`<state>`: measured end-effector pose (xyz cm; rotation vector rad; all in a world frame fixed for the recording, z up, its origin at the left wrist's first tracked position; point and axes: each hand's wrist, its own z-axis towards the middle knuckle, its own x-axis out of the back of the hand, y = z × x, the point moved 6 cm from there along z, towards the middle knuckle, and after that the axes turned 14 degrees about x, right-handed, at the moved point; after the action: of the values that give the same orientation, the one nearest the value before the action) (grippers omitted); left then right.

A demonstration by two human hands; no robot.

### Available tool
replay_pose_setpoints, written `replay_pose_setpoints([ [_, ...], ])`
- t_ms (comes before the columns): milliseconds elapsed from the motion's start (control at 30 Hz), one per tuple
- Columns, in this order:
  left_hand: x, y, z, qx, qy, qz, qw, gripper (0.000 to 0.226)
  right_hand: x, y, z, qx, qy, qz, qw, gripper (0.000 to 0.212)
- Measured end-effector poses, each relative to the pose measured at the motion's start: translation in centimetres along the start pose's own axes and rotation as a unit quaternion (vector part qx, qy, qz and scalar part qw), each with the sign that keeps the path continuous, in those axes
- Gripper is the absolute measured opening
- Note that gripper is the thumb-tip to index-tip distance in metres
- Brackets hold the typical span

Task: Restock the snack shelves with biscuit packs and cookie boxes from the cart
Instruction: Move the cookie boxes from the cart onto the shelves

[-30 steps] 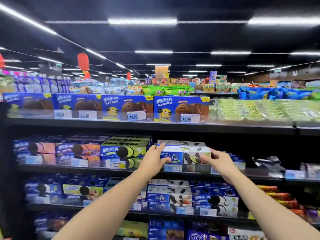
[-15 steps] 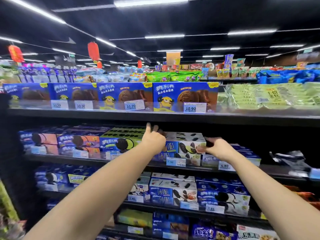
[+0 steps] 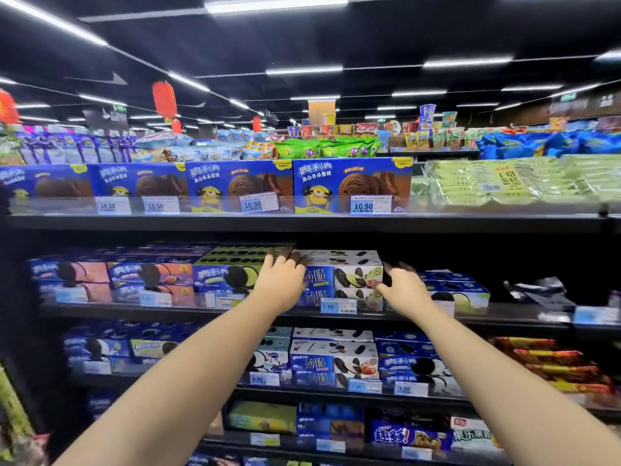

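Observation:
A white-and-blue cookie box [image 3: 349, 264] lies on the second shelf [image 3: 161, 311], stacked on a matching box [image 3: 353, 295]. My left hand [image 3: 282, 280] presses against its left end, fingers reaching back along the side. My right hand [image 3: 401, 285] grips the right end, thumb on the front face and fingers behind the corner. Both forearms stretch forward from the bottom of the view. The cart is out of view.
A green cookie box [image 3: 221, 275] sits directly left of the stack and lower blue boxes [image 3: 465, 292] sit to its right. Tall blue cake boxes [image 3: 351, 183] fill the top shelf. Further cookie boxes [image 3: 334, 361] line the shelves below. A dark gap [image 3: 544, 264] lies at the far right.
Both hands have carried the cookie box forward onto the stack and pushed it deeper into the shelf. The view has moved closer to the shelves.

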<state>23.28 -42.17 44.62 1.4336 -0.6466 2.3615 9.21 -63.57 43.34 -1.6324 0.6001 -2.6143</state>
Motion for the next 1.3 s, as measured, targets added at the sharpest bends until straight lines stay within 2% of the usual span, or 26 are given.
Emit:
replay_pose_setpoints([
  [133,0.3,-1.0,-4.3,-0.046,0.104,-0.058,0.992,0.051,-0.1,-2.1,-2.9,0.012,0.063,-0.103,0.993,0.040],
  [200,0.2,-1.9,-6.7,-0.075,0.133,-0.069,0.986,0.050,-0.5,-3.3,-5.0,0.017,0.116,-0.096,0.988,0.039],
  [267,-0.8,-3.2,-9.3,-0.094,0.134,-0.065,0.984,0.043,-2.0,-4.7,-7.0,0.015,0.130,-0.076,0.989,0.042],
  [467,-5.9,-9.0,-16.7,-0.059,0.000,-0.030,0.998,0.037,-9.6,-12.2,-11.4,0.077,0.038,-0.060,0.994,0.041],
  [667,-10.1,-15.9,-24.0,0.038,-0.115,-0.016,0.993,0.035,-17.5,-20.9,-13.5,0.170,-0.082,-0.030,0.982,0.034],
  [967,-12.8,-27.1,-36.5,0.183,-0.212,0.025,0.960,0.037,-28.8,-34.0,-16.5,0.308,-0.238,0.036,0.920,0.045],
  [1067,-12.0,-31.5,-40.6,0.240,-0.230,0.030,0.943,0.032,-31.0,-39.9,-17.9,0.338,-0.266,0.071,0.900,0.051],
  [1300,-11.8,-40.3,-47.1,0.332,-0.265,0.027,0.905,0.036,-35.1,-51.6,-20.9,0.388,-0.323,0.101,0.857,0.049],
])
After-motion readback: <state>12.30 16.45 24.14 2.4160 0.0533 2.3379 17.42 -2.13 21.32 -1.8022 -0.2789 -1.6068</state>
